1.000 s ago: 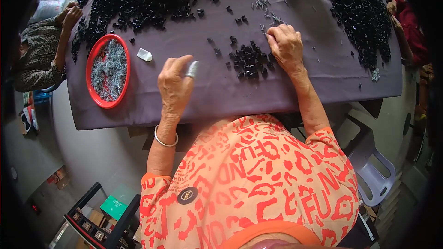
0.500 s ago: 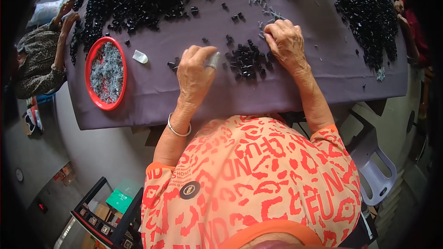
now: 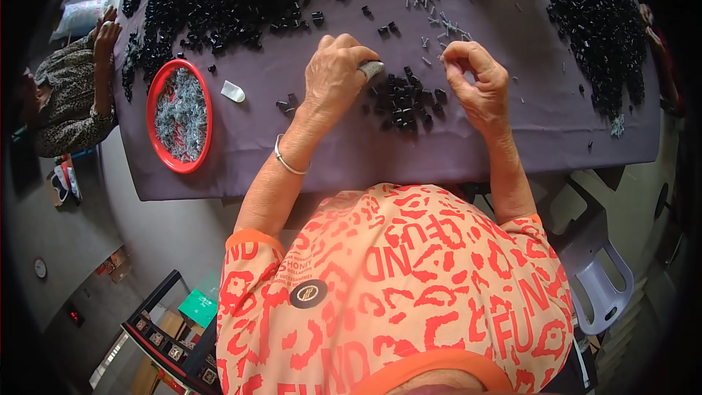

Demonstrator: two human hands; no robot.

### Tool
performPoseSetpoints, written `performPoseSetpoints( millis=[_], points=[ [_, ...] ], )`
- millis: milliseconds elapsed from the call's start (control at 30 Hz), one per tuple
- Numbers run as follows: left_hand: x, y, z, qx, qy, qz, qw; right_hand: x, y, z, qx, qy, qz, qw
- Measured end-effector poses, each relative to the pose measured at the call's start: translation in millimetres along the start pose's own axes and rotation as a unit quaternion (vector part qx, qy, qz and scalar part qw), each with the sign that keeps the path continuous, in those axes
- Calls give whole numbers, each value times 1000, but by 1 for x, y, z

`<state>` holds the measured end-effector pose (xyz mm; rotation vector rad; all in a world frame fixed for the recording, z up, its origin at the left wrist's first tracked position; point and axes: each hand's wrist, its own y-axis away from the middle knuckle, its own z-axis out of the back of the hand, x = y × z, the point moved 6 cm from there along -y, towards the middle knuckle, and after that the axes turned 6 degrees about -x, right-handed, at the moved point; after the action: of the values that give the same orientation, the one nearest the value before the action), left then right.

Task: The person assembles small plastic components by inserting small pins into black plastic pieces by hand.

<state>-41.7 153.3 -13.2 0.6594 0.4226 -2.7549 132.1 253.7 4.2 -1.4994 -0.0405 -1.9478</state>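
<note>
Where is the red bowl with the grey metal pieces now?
In the head view, the red bowl sits on the purple cloth at the person's left, beyond the left hand, beside a small white piece.

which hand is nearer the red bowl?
Left. The left hand rests on the purple cloth between the red bowl and the small pile of black parts; the right hand is beyond that pile, farther from the bowl.
</note>
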Motion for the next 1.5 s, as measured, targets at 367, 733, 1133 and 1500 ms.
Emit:
performPoseSetpoints(
  millis=[367, 733, 1133, 1500],
  points=[
    [-3, 22, 10, -156, 178, 58, 970, -4, 28, -29, 53, -95, -129, 986],
    [-6, 81, -13, -35, 730, 336, 593, 20, 38, -58, 105, -235, -210, 943],
    [-32, 121, 18, -104, 569, 251, 776, 75, 72, -51, 100, 3, 96, 990],
    [-44, 177, -4, -56, 648, 385, 655, 69, 116, -52, 165, -38, 14, 985]
  ],
)
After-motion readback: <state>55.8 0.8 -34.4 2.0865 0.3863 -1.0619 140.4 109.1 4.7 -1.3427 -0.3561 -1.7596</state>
